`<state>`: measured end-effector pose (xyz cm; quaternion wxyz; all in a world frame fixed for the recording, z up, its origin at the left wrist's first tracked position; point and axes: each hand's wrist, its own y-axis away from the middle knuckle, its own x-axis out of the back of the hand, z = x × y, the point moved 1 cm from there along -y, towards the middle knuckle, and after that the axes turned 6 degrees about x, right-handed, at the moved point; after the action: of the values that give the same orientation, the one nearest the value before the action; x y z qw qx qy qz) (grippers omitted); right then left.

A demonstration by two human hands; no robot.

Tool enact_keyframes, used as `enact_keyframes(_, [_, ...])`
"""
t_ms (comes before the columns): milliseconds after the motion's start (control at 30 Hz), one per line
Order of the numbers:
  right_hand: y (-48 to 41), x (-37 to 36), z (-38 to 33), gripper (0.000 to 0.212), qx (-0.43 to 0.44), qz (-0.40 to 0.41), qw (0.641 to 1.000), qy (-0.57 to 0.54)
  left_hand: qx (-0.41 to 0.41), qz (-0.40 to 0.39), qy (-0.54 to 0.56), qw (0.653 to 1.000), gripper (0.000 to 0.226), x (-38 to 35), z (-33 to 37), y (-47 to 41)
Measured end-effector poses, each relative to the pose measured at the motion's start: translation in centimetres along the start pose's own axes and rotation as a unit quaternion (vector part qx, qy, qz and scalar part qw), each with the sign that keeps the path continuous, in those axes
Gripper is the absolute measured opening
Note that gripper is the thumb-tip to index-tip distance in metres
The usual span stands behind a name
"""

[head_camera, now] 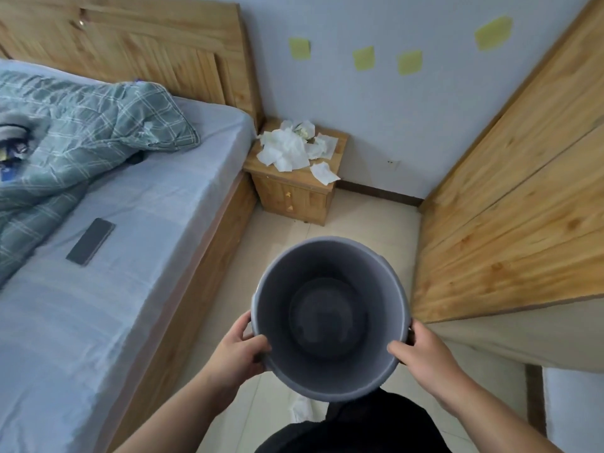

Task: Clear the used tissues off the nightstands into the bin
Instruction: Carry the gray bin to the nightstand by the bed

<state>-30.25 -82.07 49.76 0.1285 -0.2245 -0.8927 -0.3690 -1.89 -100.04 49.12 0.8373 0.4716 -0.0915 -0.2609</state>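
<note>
A round grey bin is held in front of me above the floor, and its inside looks bare. My left hand grips its left rim, thumb over the edge. On the right rim my right hand does the same. Farther ahead, a small wooden nightstand stands in the corner beside the bed. Several crumpled white tissues lie heaped on its top, one hanging over the front right corner. Another white tissue lies on the floor under the bin.
A bed with a grey sheet fills the left, with a green plaid quilt and a dark phone on it. A wooden wardrobe walls the right. A narrow tiled aisle runs between them to the nightstand.
</note>
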Motion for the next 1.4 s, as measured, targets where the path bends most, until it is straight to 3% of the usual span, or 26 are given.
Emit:
enact_keyframes(367, [-19.6,3.4,-11.5,0.027,0.022,-0.068,0.994,0.086,-0.017,0.068,0.058,0.996,0.063,-0.6,11.5,-9.3])
enact_keyframes(667, [-34.0,-2.3,-16.3,0.027,-0.005,-0.088,0.986,0.138,0.007,0.061,0.123,0.991,0.063,5.6,17.2,-22.2])
enact_keyframes(900, [-49.5,-10.3,-12.2,0.017,-0.034,-0.109,0.98,0.161,0.049,0.08,0.149,0.984,0.063,9.8,14.5,-37.2])
enact_keyframes(1133, [-65.6,-18.8,-3.8,0.017,-0.029,-0.158,0.965,0.205,0.075,0.131,0.155,0.976,0.062,13.2,7.0,-55.2])
enact_keyframes(1400, [-76.6,-26.0,3.5,0.035,0.004,-0.205,0.963,0.174,0.068,0.167,0.147,0.973,0.069,15.8,1.6,-67.6])
